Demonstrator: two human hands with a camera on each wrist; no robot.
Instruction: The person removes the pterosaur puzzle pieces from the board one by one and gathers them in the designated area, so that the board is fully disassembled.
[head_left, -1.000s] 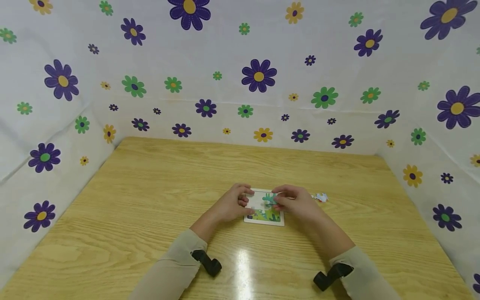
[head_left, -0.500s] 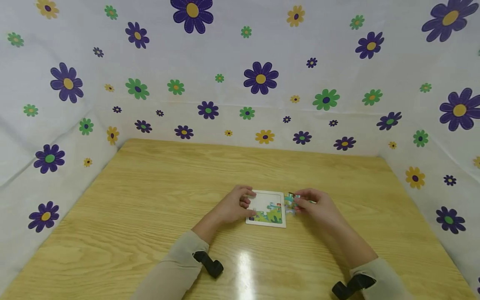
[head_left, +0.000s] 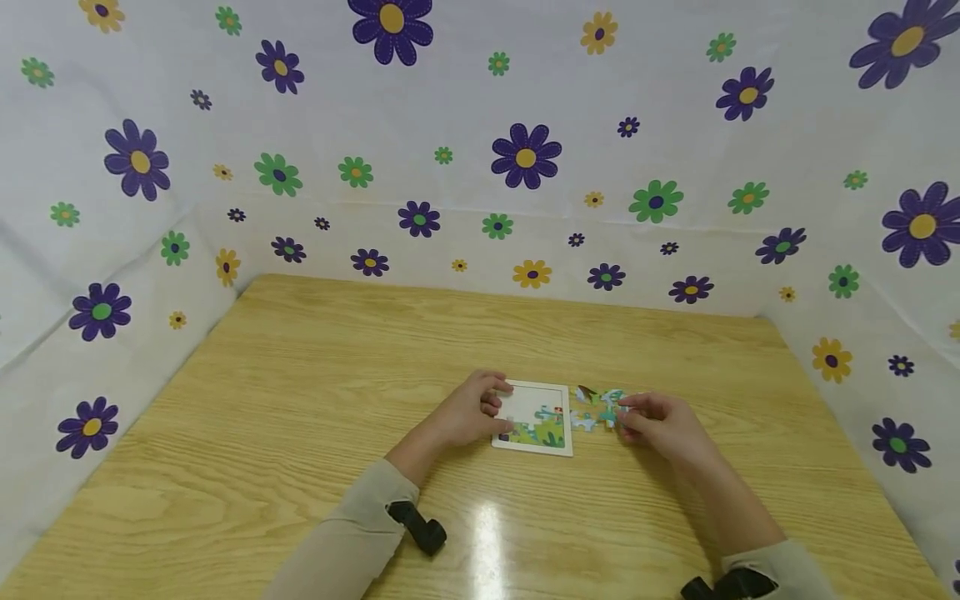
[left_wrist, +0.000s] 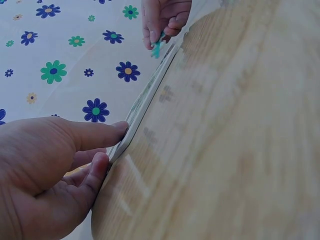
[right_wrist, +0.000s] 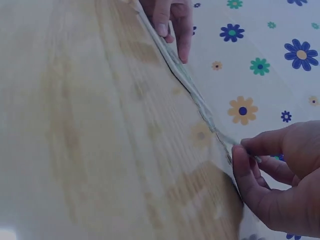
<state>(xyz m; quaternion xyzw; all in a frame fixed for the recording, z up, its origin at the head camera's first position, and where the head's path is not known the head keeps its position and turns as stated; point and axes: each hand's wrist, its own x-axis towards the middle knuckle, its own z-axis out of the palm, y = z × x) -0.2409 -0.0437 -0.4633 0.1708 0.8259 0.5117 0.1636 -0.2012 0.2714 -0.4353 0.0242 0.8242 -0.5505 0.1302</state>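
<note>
A square jigsaw tray with a white rim lies on the table, its lower part covered by a yellow-green picture and its upper part bare white. My left hand holds the tray's left side, thumb low on it and a finger near the top corner. To the right of the tray, my right hand pinches a teal puzzle piece between thumb and fingers. The piece's lower side is hidden by the fingertips. Several loose puzzle pieces lie between the tray and this hand.
The wooden table reaches back to a white cloth wall printed with flowers, which also stands at both sides. Light glares off the tabletop in front of the tray.
My right hand has moved right from above the tray to beyond the loose pieces, with a teal piece in its fingers. My left hand stays at the tray's left side.
</note>
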